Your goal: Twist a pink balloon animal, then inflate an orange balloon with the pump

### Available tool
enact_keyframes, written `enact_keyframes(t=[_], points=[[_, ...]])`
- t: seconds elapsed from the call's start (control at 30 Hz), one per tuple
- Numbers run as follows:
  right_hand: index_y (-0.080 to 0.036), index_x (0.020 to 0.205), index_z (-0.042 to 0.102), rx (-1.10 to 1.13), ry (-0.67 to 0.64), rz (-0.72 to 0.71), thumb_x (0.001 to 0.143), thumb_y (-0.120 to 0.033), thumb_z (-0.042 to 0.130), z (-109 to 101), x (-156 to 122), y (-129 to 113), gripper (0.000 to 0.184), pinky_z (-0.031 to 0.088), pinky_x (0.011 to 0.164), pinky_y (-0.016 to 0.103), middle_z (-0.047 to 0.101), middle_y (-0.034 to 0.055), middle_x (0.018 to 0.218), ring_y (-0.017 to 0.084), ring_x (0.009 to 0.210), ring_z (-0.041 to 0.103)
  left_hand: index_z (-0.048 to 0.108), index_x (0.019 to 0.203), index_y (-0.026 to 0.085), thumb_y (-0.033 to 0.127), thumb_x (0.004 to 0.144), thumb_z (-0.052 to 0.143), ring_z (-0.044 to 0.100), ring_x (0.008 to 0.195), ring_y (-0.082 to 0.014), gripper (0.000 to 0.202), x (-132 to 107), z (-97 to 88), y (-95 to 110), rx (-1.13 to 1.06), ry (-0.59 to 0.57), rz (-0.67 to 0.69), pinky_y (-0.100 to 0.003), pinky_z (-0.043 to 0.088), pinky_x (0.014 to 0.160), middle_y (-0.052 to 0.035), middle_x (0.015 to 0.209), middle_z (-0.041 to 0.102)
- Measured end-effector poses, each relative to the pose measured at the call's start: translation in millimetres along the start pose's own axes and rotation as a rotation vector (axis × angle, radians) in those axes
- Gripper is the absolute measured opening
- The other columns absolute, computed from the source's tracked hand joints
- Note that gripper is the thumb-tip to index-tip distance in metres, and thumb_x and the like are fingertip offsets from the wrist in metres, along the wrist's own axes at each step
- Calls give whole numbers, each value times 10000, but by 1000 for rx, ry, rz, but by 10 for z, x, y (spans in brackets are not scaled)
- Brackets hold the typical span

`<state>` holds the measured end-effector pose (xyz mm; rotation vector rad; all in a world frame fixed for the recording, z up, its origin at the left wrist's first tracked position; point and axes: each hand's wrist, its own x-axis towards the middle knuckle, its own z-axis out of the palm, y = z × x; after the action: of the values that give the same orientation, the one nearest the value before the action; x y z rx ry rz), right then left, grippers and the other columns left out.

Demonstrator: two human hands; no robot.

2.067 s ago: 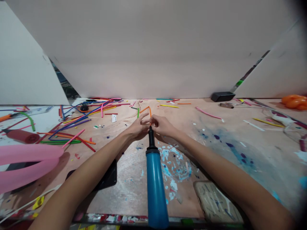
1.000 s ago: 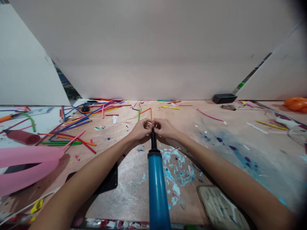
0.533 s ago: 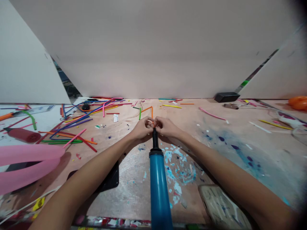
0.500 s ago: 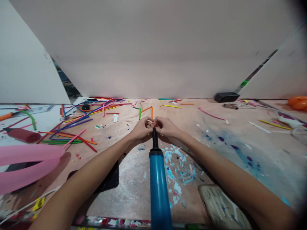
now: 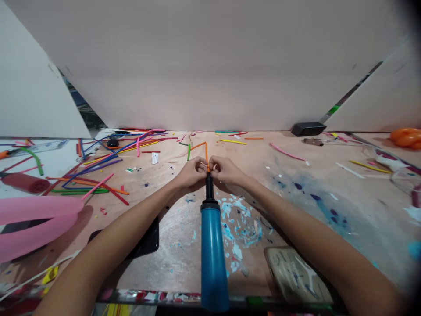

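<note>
A blue hand pump (image 5: 214, 254) points away from me, its black nozzle (image 5: 209, 186) toward the middle of the table. At the nozzle's tip, a limp orange modelling balloon (image 5: 206, 151) stretches outward and bends left at its far part. My left hand (image 5: 193, 170) pinches the balloon's near end from the left. From the other side, my right hand (image 5: 222, 169) pinches that same end, fingertips close to the left ones. Fingers partly hide where balloon and nozzle meet. Just beyond my left hand lies a short green balloon (image 5: 189, 152).
Many uninflated balloons (image 5: 98, 164) lie scattered at left, near an inflated pink balloon (image 5: 39, 208). A dark phone (image 5: 149, 239) lies under my left forearm, another phone (image 5: 296, 274) by my right. A black box (image 5: 308, 128) stands against the back panel (image 5: 210, 66).
The view has shifted slightly, so everything sits a little further left and higher. Both hands stay at the nozzle tip, with the fingers a little apart around the orange balloon's end.
</note>
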<state>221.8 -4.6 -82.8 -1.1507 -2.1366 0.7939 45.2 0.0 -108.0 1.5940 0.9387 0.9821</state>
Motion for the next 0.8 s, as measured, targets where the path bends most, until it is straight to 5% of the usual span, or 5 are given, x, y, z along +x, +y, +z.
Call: enact_keyframes(t=[0.8], points=[[-179,760,538,-98,-75,-95,678,-103,555,-83,-35,-41,114,333,590,230,575,-20,719,129,662,517,554,779,153,167,667,674,585,709,-112,165,-53,-22,95,114,-87,4,-247,457,674,-17,799,625]])
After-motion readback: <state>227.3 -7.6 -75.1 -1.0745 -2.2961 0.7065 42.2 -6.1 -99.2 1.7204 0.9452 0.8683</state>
